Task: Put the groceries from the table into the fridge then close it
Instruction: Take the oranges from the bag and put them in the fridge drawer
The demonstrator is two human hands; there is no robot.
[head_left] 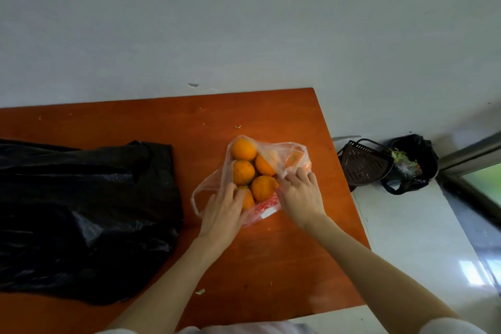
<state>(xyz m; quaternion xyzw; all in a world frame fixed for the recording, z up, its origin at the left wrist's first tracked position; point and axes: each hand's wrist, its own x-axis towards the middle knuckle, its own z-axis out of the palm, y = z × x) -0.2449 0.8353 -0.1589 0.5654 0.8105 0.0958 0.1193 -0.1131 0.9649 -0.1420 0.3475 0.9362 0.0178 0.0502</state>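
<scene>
A thin clear plastic bag (291, 156) with red print lies open on the orange-brown table (271, 266), near its right edge. Several oranges (243, 172) sit inside it. My left hand (223, 211) rests on the bag's near left side, its fingers curled over the nearest orange and the plastic. My right hand (299, 195) grips the bag's right edge, just right of the oranges. No fridge is in view.
A large black plastic bag (81, 211) lies crumpled across the table's left half. A white wall stands right behind the table. On the pale floor to the right sit a dark dustpan (364, 164) and a bin lined with black plastic (412, 163).
</scene>
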